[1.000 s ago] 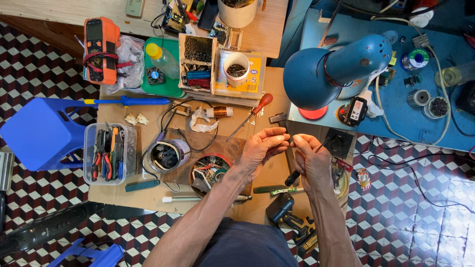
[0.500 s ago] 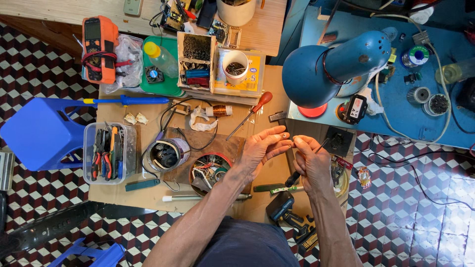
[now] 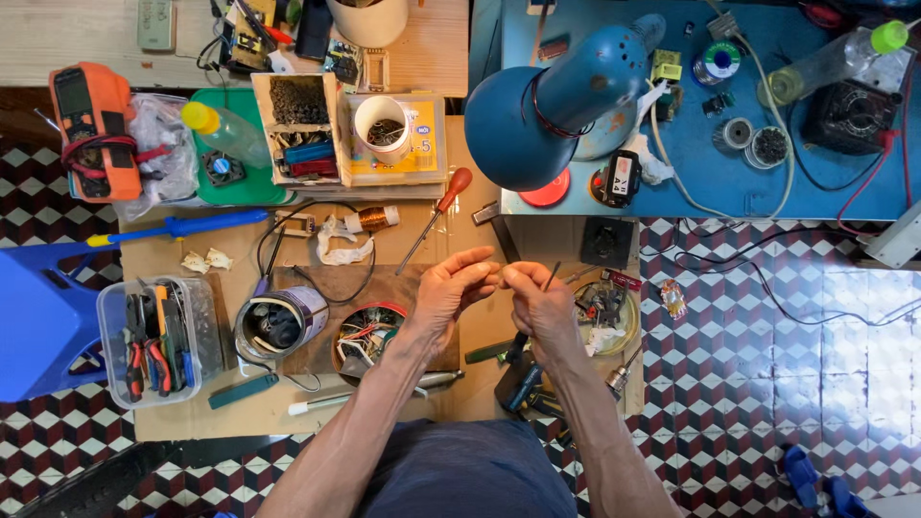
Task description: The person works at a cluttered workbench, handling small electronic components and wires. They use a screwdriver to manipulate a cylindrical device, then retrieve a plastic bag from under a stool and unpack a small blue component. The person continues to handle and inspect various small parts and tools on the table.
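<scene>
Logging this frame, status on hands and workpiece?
Left hand and right hand fingertips pinched together on thin wire, above open motor housing. Red-handled screwdriver lies clear.

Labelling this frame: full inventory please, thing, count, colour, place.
desk lamp: 1, blue, over bench top centre
multimeter: 1, orange, far left
bottle: 1, clear with yellow cap, on green tray
cup: 1, white, holding small parts
screwdriver: 1, red handle, centre
long screwdriver: 1, blue, left
tool box: 1, clear plastic, lower left
motor housing: 1, metal, beside wired motor part
solder spool: 1, on blue table
stool: 1, blue, left edge
left hand: pinching something thin
right hand: fingertips meeting left, holding thin dark wire
</scene>
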